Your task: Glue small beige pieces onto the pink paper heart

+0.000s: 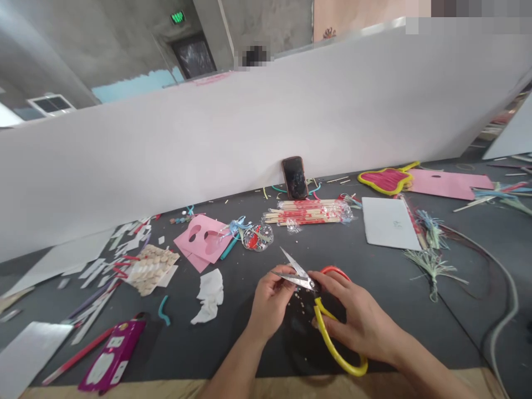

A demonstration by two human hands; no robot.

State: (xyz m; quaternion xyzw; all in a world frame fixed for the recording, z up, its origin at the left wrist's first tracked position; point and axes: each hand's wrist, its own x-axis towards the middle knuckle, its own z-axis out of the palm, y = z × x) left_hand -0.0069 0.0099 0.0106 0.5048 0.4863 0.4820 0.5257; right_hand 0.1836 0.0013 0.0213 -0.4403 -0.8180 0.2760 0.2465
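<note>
My right hand (361, 321) grips a pair of scissors (341, 354) with yellow and red handles, its blades spread apart and pointing up and left. My left hand (269, 305) is closed in a pinch close to the lower blade. Whatever lies between its fingertips is too small or too hidden to make out. Beneath the hands, tiny pale bits (300, 302) are scattered over the dark tabletop.
Wrapped chopsticks (307, 212) lie ahead, with a phone (295, 177) leaning on the white partition (249, 133) behind. Left are pink cut paper (203, 238), a crumpled tissue (210, 296) and a purple box (114, 354). White card (390, 223) and a cable (505, 310) lie right.
</note>
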